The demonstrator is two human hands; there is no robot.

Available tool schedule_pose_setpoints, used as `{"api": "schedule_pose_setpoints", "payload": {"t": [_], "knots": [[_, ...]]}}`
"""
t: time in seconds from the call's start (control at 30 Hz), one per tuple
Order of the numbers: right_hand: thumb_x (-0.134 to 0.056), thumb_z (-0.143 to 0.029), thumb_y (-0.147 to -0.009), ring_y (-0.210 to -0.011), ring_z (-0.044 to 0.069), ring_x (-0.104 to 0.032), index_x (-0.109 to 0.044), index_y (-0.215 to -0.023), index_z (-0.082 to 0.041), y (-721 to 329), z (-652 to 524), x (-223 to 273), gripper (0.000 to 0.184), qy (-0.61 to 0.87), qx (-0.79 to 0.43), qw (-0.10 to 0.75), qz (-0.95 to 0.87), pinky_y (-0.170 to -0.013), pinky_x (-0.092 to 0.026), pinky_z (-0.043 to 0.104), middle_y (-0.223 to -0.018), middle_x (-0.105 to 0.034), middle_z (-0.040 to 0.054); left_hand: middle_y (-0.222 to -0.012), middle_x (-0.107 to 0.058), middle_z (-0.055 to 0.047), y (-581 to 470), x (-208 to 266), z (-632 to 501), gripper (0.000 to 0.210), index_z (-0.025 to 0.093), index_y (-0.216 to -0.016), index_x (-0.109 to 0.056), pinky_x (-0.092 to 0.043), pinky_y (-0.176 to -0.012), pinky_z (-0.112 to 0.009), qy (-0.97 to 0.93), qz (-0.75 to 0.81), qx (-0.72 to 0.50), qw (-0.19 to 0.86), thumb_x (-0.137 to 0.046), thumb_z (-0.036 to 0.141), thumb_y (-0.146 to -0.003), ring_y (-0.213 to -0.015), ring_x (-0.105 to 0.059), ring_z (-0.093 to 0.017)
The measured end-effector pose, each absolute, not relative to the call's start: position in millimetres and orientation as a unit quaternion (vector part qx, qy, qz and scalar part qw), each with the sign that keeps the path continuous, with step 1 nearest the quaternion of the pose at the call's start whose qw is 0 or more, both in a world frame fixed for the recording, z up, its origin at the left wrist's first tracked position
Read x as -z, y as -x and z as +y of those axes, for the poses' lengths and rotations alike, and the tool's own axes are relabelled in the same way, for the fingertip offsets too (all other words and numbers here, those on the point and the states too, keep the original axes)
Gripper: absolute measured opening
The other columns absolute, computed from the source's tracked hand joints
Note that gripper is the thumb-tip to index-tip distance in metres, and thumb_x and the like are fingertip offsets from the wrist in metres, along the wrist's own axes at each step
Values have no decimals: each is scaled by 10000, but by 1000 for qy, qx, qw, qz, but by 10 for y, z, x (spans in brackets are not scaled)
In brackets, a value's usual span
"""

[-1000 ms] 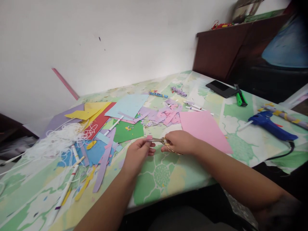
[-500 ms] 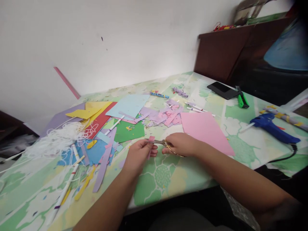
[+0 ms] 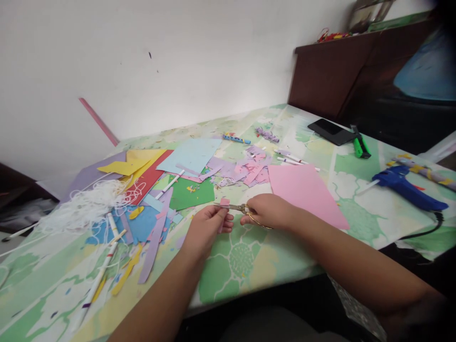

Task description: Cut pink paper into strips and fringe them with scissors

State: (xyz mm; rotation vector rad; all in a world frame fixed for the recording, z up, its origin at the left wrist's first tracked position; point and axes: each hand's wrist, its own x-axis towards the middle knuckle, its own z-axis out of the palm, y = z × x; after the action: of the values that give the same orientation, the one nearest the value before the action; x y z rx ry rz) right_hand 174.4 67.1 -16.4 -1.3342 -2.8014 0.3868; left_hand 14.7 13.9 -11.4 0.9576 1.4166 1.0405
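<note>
Near table edge: left hand is pinching pink strip, now splaying less; right hand gripping scissors, seemingly mid-snip.

a small pair of metal scissors with gold-coloured handle loops is held just below the frame's centre, nearly level, blades pointing left across a small pink paper piece, whose squarish top shows above them.
</note>
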Motion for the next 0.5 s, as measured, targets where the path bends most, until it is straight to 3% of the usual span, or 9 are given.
{"api": "schedule_pose_setpoints", "payload": {"t": [0.2,0.5], "knots": [[-298,-650,-635,-489,103,-401,-512,-648,-182,-1785,675,160,515,421,-133,44,-896,-432,-196,209,-606,-534,14,-585,-570,-8,-136,107,139,178,122,-633,-522,-452,-491,-229,-404,584,-468,526,-527,299,-651,-463,-515,-75],[-286,-600,-681,-474,91,-380,-524,-643,-171,-1788,650,137,492,394,-175,22,-902,-425,-199,207,-579,-522,13,-586,-581,-14,-163,86,109,178,121,-654,-534,-466,-514,-252,-424,588,-462,511,-534,299,-644,-482,-539,-95]]}}
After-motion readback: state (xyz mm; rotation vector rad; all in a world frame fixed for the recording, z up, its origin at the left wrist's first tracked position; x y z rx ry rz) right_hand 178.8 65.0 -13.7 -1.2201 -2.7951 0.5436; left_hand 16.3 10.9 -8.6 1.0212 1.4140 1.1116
